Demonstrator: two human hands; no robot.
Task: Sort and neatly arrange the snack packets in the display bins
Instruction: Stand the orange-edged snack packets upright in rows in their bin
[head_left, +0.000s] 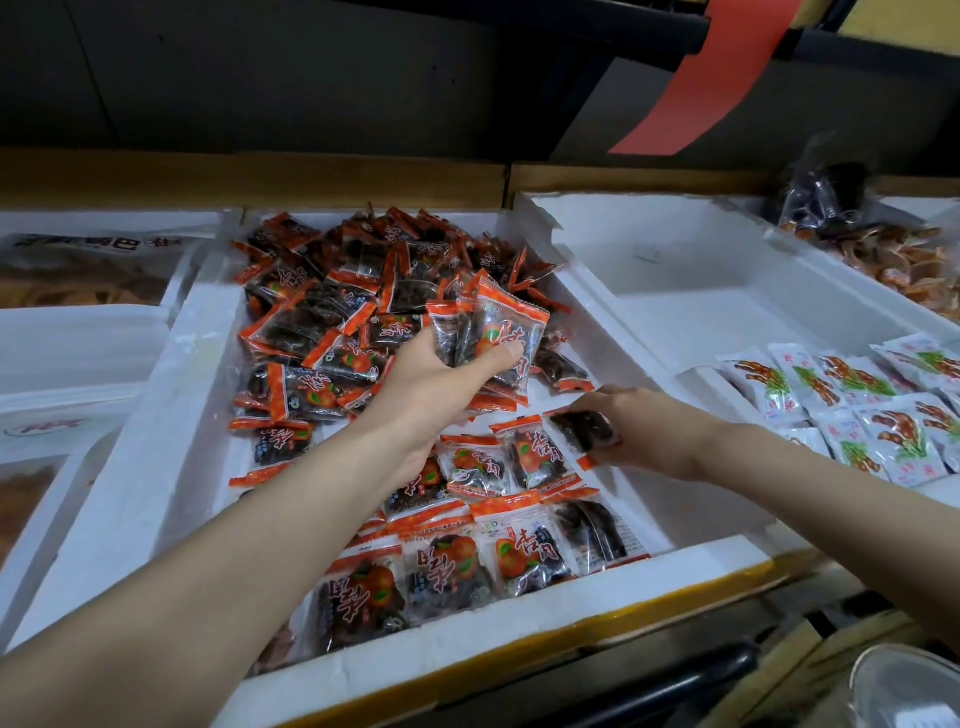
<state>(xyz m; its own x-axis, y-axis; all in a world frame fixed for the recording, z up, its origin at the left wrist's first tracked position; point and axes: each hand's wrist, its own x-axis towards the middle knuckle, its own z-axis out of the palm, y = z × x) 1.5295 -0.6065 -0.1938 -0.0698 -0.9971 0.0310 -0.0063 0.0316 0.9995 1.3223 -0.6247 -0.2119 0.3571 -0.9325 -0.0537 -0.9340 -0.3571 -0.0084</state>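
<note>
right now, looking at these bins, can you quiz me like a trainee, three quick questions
1. True or false: the left grip holds a bunch of orange-edged packets above the white foam bin.
2. The right grip pinches a single packet. Where is that packet? a) at the edge of the neat rows, in the same bin; b) in a bin of white packets; c) on the floor outside the bins.
3. Fill in: the loose heap of packets lies at the bin's ___ end.

Key: 1 true; 2 a; 3 far.
</note>
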